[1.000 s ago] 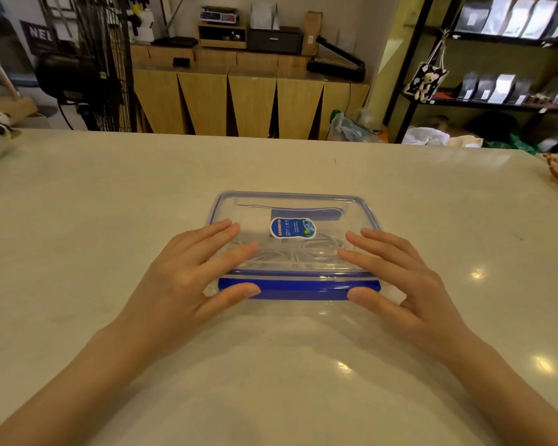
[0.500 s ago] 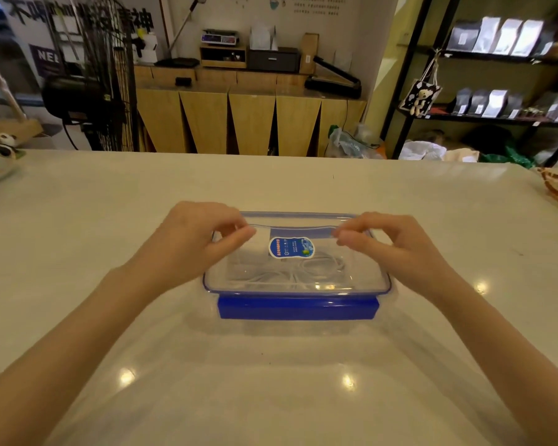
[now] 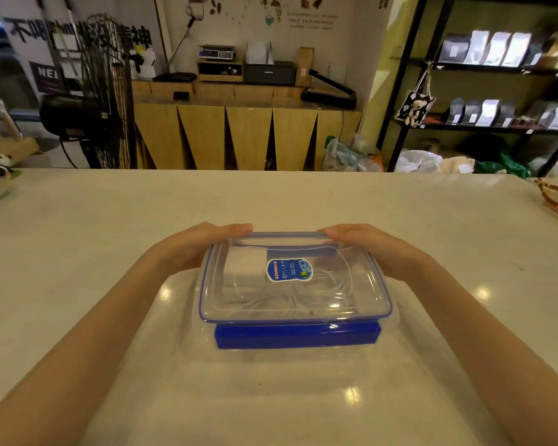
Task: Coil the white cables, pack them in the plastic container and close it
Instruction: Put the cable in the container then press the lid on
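Tabletop container (image 3: pixel 295 284) between curled fingers (image 3: pixel 236 229)

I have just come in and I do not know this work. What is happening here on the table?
A person is closing a clear plastic box on the table. White cables already lie coiled inside, under the lid. The left hand and the right hand grip the far edge of the lid, fingers curled over it. The blue clip on the near side is folded down.
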`<action>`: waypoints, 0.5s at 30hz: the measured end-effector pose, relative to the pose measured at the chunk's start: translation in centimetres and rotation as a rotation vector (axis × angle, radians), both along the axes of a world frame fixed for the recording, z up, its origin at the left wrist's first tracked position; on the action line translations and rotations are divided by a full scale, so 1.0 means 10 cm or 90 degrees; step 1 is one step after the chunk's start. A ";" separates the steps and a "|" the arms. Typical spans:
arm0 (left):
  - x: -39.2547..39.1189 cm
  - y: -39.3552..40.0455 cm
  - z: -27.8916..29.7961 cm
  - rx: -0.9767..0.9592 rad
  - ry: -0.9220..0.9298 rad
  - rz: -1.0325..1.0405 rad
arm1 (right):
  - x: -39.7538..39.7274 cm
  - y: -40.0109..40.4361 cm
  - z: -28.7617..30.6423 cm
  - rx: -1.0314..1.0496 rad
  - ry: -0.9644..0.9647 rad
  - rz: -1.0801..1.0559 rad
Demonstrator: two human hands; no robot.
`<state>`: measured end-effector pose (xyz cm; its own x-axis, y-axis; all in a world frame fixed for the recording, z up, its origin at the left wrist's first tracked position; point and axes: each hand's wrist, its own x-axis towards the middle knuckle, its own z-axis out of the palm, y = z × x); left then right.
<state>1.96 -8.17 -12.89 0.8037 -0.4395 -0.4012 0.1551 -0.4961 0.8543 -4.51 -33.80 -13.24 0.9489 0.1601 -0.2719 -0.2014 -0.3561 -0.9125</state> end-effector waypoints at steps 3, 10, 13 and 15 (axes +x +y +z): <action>0.01 0.04 -0.03 -0.066 0.002 -0.039 | 0.00 -0.01 -0.03 0.031 -0.014 -0.008; 0.00 0.00 -0.05 -0.144 -0.167 0.035 | -0.01 -0.02 -0.03 0.025 -0.143 -0.065; -0.01 0.00 -0.04 -0.152 -0.194 0.041 | -0.03 -0.02 -0.02 0.011 -0.163 -0.049; -0.01 0.00 -0.05 -0.153 -0.208 0.043 | -0.03 0.00 -0.01 0.002 -0.178 -0.050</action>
